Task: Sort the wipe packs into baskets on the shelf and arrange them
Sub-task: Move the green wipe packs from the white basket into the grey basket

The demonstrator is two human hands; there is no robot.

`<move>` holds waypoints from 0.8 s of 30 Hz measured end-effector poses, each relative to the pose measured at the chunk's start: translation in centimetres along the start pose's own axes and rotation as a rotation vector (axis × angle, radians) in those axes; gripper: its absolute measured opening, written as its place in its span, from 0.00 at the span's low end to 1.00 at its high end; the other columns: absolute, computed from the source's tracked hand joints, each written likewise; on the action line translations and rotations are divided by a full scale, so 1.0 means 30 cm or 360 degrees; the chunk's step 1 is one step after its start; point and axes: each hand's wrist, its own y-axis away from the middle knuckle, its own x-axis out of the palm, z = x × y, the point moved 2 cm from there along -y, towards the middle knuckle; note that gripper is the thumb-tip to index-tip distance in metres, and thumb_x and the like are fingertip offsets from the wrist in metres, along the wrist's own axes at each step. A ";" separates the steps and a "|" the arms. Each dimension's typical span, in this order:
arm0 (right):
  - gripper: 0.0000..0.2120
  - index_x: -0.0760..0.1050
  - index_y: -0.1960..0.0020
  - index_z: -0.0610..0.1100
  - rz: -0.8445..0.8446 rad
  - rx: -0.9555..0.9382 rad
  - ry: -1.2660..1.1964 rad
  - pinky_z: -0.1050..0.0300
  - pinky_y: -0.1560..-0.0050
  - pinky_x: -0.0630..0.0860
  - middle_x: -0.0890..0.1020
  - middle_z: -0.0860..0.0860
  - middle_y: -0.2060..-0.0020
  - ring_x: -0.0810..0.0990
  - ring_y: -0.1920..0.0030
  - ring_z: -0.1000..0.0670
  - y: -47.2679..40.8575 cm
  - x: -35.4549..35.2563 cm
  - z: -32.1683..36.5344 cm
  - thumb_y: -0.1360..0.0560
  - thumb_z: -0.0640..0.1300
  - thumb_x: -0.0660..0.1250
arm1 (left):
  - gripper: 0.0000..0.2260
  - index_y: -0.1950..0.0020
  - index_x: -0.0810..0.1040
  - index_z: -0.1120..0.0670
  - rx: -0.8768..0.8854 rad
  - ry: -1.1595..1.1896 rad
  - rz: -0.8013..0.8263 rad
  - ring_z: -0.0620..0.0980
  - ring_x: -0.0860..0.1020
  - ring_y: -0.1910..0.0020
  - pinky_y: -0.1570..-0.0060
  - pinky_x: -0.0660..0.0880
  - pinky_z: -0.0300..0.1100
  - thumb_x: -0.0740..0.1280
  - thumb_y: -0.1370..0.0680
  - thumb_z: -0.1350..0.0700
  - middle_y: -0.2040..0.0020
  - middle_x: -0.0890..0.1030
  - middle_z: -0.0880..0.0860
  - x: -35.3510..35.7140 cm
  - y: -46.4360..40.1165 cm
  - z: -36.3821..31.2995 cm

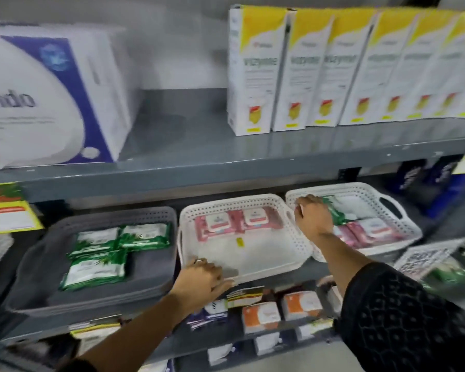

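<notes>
Right sleeve [403, 318], black, nearest. Shelf [226, 162] spans the view. Grey basket [151, 264] holds three green packs [97, 267]. Middle white basket [253, 269] holds two pink packs [218, 224]; left hand [199, 277] grips its front rim. Right white basket [403, 226] holds pink and green packs; right hand [313, 217] closes on a green pack [333, 210] there.

Greys, whites, greens and pinks across the shelf

The shelf [226, 159] is slate grey; at nine o'clock a grey basket [156, 218] holds green-and-white wipe packs [97, 267]; the middle white perforated basket [253, 204] holds pink packs [239, 220] with white lids; at three o'clock another white basket [371, 190] shows pink and green packs. Up at one o'clock stand white boxes [301, 71] topped yellow. The sleeve [403, 318] is black, patterned.
</notes>
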 end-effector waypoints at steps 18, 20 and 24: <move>0.12 0.77 0.46 0.43 0.0494 0.0161 0.0296 0.50 0.48 0.74 0.80 0.46 0.55 0.76 0.54 0.46 -0.106 0.099 -0.479 0.21 0.50 0.60 | 0.23 0.45 0.76 0.53 -0.0078 -0.0085 0.0580 0.54 0.78 0.53 0.57 0.70 0.46 0.49 0.19 0.39 0.48 0.80 0.54 0.073 -0.384 -0.355; 0.12 0.76 0.46 0.42 0.0459 0.0214 0.0285 0.49 0.48 0.74 0.79 0.46 0.54 0.75 0.52 0.46 -0.125 0.106 -0.495 0.23 0.50 0.64 | 0.23 0.46 0.76 0.53 -0.0089 -0.0070 0.0574 0.54 0.78 0.54 0.57 0.71 0.46 0.49 0.20 0.38 0.49 0.80 0.54 0.084 -0.403 -0.369; 0.32 0.68 0.36 0.40 0.0538 0.0512 0.0225 0.46 0.43 0.75 0.74 0.42 0.43 0.74 0.42 0.42 -0.144 0.138 -0.541 0.30 0.60 0.72 | 0.23 0.45 0.76 0.54 -0.0112 -0.0054 0.0568 0.54 0.78 0.55 0.57 0.71 0.46 0.50 0.19 0.39 0.49 0.80 0.54 0.097 -0.407 -0.365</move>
